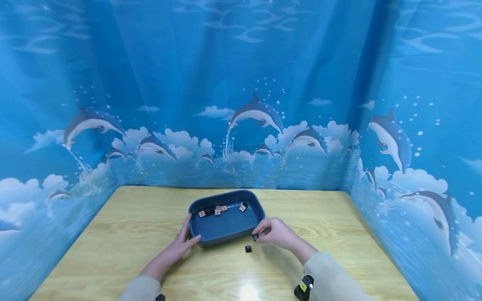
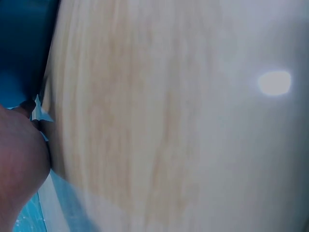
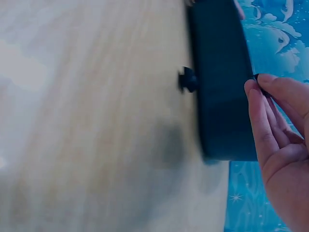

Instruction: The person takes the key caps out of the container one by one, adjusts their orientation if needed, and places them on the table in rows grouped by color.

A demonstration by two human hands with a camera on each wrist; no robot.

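A dark blue rectangular basin (image 1: 229, 225) with rounded corners stands on the table. Several small blocks lie inside it; some show a pale pinkish face with a dark mark (image 1: 201, 214), others look black. My left hand (image 1: 180, 242) rests against the basin's near left corner, thumb along the front wall and fingers along the left side. Just outside the near right corner, my right hand (image 1: 276, 233) pinches a small black block (image 1: 255, 237) between thumb and fingertips. Another small black block (image 1: 248, 248) lies on the table in front of the basin, left of that hand.
The wood-grain table (image 1: 124, 234) extends around the basin, with a bright light reflection near its front. A blue curtain (image 1: 169, 83) printed with dolphins and clouds encloses the back and both sides. A black device (image 1: 303, 287) sits on the right sleeve.
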